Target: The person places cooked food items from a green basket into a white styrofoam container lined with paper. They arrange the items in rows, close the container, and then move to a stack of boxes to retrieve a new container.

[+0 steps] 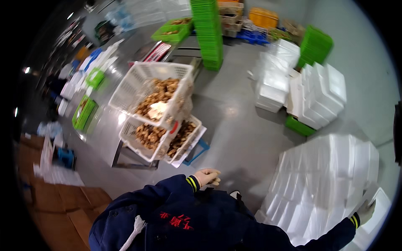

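My right hand (367,211), in a pale glove, reaches out to the lower right and is closed on the edge of a white foam box (380,212). That box is beside a large stack of white foam boxes (320,180) wrapped in clear film. In front of my body, my left hand (208,177) hangs with loosely bent fingers and holds nothing. Nearest to it are white slotted crates (138,90) stacked on one another. They contain brown lumpy produce (148,138), too blurred to name surely. A pale piece (157,110) lies on top in the upper crate.
A blue stand (199,151) is under the crates, beside a metal table (104,104). A tall stack of green crates (206,33) rises behind. More foam boxes (272,81) stand farther off by the wall. Brown cartons (54,205) are at lower left.
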### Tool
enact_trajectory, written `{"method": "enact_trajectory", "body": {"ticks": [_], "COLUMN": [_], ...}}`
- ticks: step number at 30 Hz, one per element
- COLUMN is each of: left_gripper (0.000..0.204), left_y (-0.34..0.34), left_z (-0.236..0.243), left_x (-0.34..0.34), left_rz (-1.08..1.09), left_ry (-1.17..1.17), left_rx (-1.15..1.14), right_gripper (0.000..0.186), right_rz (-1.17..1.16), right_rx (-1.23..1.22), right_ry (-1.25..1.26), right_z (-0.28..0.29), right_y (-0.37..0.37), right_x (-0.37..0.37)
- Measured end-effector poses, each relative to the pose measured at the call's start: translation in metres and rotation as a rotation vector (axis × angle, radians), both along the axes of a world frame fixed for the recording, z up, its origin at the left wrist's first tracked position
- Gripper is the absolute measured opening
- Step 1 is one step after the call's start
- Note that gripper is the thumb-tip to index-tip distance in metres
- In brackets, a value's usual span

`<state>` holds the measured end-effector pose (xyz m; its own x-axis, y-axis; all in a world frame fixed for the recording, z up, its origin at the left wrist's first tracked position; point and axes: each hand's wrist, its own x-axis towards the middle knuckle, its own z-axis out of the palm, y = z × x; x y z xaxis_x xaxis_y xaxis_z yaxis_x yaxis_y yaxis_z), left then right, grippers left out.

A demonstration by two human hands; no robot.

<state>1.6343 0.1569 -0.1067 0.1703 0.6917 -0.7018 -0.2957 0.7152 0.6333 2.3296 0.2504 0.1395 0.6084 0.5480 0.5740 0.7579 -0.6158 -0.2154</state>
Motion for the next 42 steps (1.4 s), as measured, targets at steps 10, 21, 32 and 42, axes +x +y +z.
{"method": "enact_trajectory", "body": {"ticks": [10,21,32,42], "left_gripper": [0.035,0.032,0.033,0.038], "left_y": [-0.096,-0.199,-0.329,-0.561], "left_z": [0.01,-0.011,0.012,-0.046], "left_x": [-0.157,-0.241,-0.334,-0.452], "left_rz": [0.514,0.999,1.38,1.779], "left_ry": [0.012,0.063,0.227,0.407], "left_rx": [0.187,0.129,-0.002,-0.131], "right_gripper": [0.05,0.041,0.046,0.037], "right_rz": [1.629,2.266,2.532,3.023], "right_rx": [0.151,0.127,-0.011,-0.341], "right_ry": [-0.346,0.158,0.987,0.355], "right_z": [0.009,-0.028,-0.056,-0.04], "right_y": [0.123,0.121,0.042,-0.205], "right_x": [-0.45,-0.749,-0.984,-1.183]}}
